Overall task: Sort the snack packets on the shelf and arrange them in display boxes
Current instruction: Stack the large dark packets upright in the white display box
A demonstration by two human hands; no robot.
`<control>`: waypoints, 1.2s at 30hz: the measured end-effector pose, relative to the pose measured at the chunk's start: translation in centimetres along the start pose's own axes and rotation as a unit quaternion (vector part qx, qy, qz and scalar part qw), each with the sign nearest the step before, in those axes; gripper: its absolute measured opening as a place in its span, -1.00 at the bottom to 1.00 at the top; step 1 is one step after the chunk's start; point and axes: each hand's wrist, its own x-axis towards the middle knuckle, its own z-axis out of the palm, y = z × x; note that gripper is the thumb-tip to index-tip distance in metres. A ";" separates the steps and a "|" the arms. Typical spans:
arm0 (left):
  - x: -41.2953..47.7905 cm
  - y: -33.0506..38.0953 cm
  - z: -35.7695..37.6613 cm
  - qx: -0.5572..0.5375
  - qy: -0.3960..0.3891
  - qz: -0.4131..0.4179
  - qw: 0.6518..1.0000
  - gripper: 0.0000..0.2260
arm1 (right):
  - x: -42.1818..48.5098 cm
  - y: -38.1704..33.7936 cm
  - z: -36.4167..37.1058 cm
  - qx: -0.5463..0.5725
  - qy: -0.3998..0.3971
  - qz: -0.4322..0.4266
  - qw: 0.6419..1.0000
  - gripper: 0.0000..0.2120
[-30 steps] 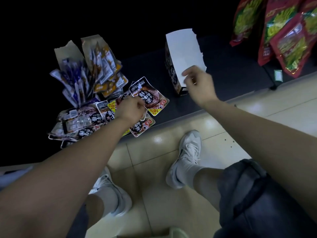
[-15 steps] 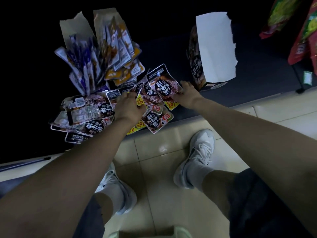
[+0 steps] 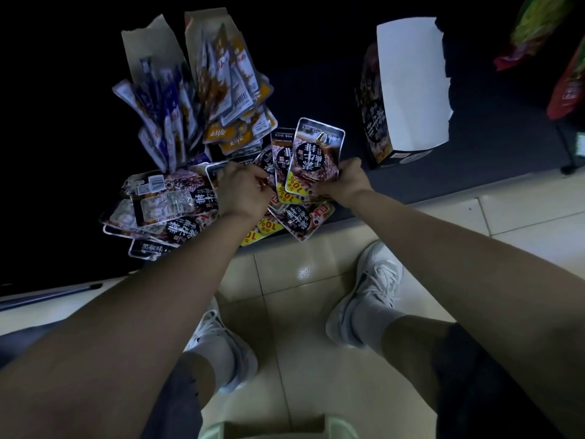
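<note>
The right hand pinches 1 snack packet by its lower edge, the packet standing just above the fingers, near the display box. The left hand rests curled on the packet pile; its grip is unclear.

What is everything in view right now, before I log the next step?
steak packets: many, dark brown, heaped at shelf front
raised steak packet: one, dark brown, above heap
orange packets: many, orange-white, upright behind heap
purple packets: many, purple-white, left of orange ones
open box: one, white flap, shelf right
hanging bags: at least two, red-green, upper right
shoes: two, white, on tiled floor
left hand: one, grips packets in heap
right hand: one, grips raised steak packet
</note>
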 end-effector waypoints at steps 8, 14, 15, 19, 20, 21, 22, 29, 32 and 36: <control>0.3 -1.3 -0.3 0.003 -0.008 0.005 1.000 -0.70 | 0.2 -1.6 2.9 0.022 0.062 0.056 0.996 -0.28; 1.2 -2.1 -0.4 -0.070 0.008 -0.058 0.996 -0.60 | 1.0 -1.6 2.3 0.042 0.017 0.100 0.994 -0.21; 1.3 -1.9 -0.4 -0.073 0.008 -0.074 0.995 -0.60 | 1.2 -1.6 2.2 0.054 -0.002 0.098 0.994 -0.27; 1.3 -1.1 -0.2 -0.101 0.005 -0.137 0.985 -0.70 | 0.8 -1.2 1.6 0.137 -0.046 0.080 0.986 -0.64; 1.2 -0.9 -0.3 -0.099 -0.004 -0.137 0.986 -0.70 | 0.5 -1.0 1.4 0.143 -0.051 0.074 0.986 -0.68; 1.1 -0.8 -0.3 -0.091 -0.013 -0.132 0.987 -0.70 | 0.2 -0.8 1.0 0.155 -0.060 0.075 0.983 -0.70; 1.0 -0.7 -0.3 -0.080 -0.018 -0.126 0.989 -0.70 | -0.1 -0.7 0.8 0.169 -0.076 0.083 0.979 -0.68; 0.1 -0.5 -0.6 -0.072 -0.064 -0.079 0.992 -0.88 | -1.7 -1.4 1.0 0.208 -0.112 0.114 0.965 -0.80; 0.4 -1.0 -1.1 -0.110 -0.091 -0.089 0.986 -0.74 | -1.7 -1.5 1.8 0.198 -0.107 0.106 0.969 -0.80; 0.3 -1.3 -1.3 -0.116 -0.123 -0.073 0.983 -0.75 | -1.6 -1.4 2.1 0.188 -0.082 0.101 0.974 -0.74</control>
